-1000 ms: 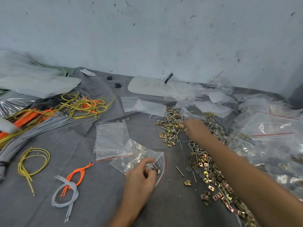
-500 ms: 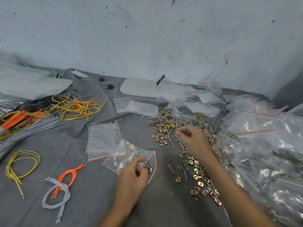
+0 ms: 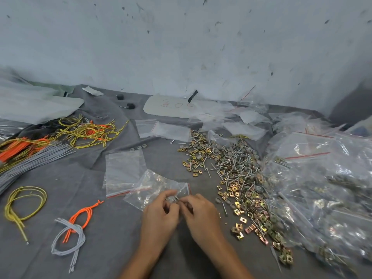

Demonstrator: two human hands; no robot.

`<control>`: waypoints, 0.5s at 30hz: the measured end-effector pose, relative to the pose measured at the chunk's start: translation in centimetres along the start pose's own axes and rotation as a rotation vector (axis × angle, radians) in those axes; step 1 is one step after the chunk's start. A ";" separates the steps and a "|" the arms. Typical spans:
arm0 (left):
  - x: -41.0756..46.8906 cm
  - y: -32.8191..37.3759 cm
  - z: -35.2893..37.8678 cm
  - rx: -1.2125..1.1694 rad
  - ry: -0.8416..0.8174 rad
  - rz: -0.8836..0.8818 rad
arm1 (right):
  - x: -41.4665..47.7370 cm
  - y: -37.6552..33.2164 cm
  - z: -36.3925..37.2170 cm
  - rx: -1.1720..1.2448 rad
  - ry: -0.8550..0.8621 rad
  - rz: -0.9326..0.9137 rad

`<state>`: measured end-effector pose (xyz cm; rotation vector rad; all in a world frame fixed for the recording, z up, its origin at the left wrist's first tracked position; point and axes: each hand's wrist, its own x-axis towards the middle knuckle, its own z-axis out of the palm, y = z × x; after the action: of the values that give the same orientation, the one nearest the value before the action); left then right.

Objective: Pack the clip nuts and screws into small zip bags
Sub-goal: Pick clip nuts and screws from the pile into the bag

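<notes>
So the person has both hands together low in the middle of the bench [image 3: 104, 250], which is covered with a wrinkled grey cloth. The left hand [image 3: 161, 215] has its grip pinched on the near edge of a crinkled small zip bag [image 3: 154, 185], thumb and fingers curled right at the mouth with the red seal strip. The right hand [image 3: 202, 215] is tucked in against it, fingertips touching the left hand's at the bag opening. Its fingers are curled, but it's too blurry there to tell whether that grip is on hardware, on the bag, or on nothing. A few small metal bits show through the plastic near the fingers.

The bag lies on the cloth, partly overlapping a flat empty zip bag [image 3: 122, 170] just behind and to its left.

The loose stock is just to the right: a long heap of clip nuts [image 3: 240, 210] and screws [image 3: 231, 165] running from the back of the bench to the near right edge, brassy nuts mostly along the left and near side, silvery screws piled in the middle. Right of that is a mound of big clear bags [image 3: 322, 188], some with hardware inside.

On the left there's a yellow wire loop [image 3: 22, 200], an orange wire [image 3: 84, 213] crossed over a grey wire bundle [image 3: 69, 239], and further back a tangle of yellow-green wires [image 3: 90, 131]. A white oval board [image 3: 171, 107] with red writing lies against the wall [image 3: 181, 47].
</notes>
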<state>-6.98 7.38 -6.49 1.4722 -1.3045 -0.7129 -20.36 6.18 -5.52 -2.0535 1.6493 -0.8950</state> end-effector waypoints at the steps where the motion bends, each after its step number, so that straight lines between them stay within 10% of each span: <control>1: 0.0 0.1 0.0 -0.001 0.000 -0.008 | 0.2 0.2 0.1 -0.002 0.004 0.011; 15: 0.1 0.2 -0.1 -0.018 0.022 -0.009 | -0.8 0.8 0.9 0.073 0.100 -0.051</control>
<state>-6.89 7.32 -6.24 1.4687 -1.2729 -0.7110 -20.42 6.66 -6.86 -2.0398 1.5961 -1.0752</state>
